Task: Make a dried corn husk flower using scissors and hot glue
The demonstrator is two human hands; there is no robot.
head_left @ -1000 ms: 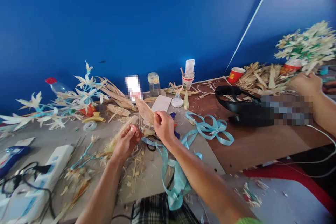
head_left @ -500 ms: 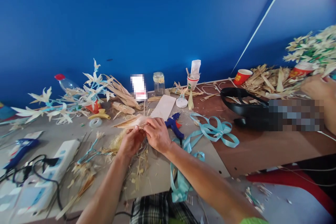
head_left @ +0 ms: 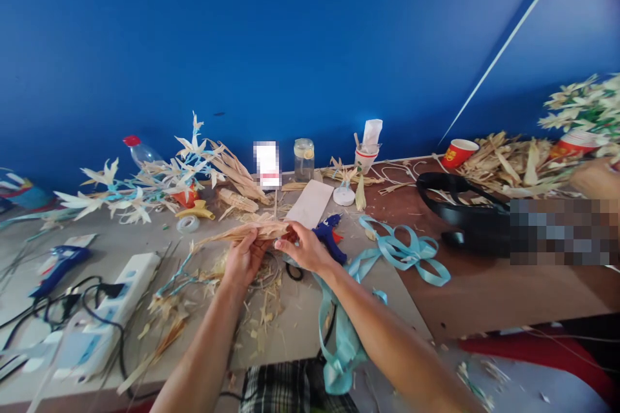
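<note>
A dry corn husk (head_left: 264, 230) lies across my left hand (head_left: 245, 259), whose thumb presses it from the front with the fingers behind. Its frayed, pointed end sticks out to the left. My right hand (head_left: 310, 249) is at the husk's right end, fingertips against it and thumb spread away from the fingers. Just behind my right hand lies a blue glue gun (head_left: 331, 236), partly covered. Below the hands are husk scraps (head_left: 261, 310) and a small black ring, perhaps a scissor handle (head_left: 294, 271).
Light-blue ribbon (head_left: 407, 248) loops to the right and hangs over the table edge. Husk flowers (head_left: 130, 197), a power strip (head_left: 113, 310) with cords and another glue gun (head_left: 58, 268) are left. A glass jar (head_left: 304, 160) stands behind. Another person's hand (head_left: 598, 177) shows far right.
The husk has turned and opened out, showing more of its length. My right thumb has come away from its pinch. The view has shifted, so the table appears slightly lower and to the right.
</note>
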